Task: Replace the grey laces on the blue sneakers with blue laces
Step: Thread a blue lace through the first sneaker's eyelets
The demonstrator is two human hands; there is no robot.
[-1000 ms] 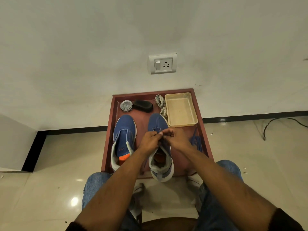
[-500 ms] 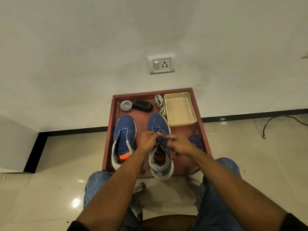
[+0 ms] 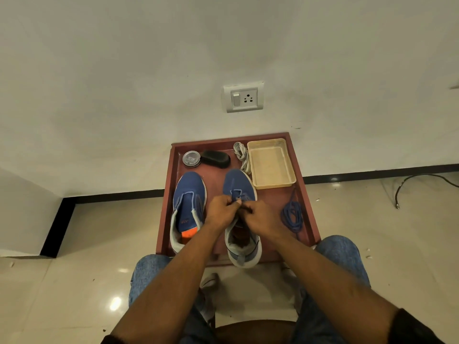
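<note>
Two blue sneakers stand on a dark red tray (image 3: 306, 194). The left sneaker (image 3: 188, 194) has no lace in it. Over the middle of the right sneaker (image 3: 236, 181), my left hand (image 3: 222, 212) and my right hand (image 3: 260, 218) meet, each pinching the blue lace (image 3: 237, 194) that runs through its front eyelets. A second blue lace (image 3: 293, 216) lies coiled on the tray to the right. The grey laces (image 3: 242, 156) lie bundled at the tray's back.
A beige plastic basket (image 3: 285, 183) sits at the tray's back right. A round tin (image 3: 191, 158) and a black brush (image 3: 215, 158) lie at the back left. The wall with a socket (image 3: 243, 96) rises behind. My knees flank the tray's near edge.
My hands drew slightly apart along the lace, then came back together over the right sneaker's eyelets. The view shifted a little.
</note>
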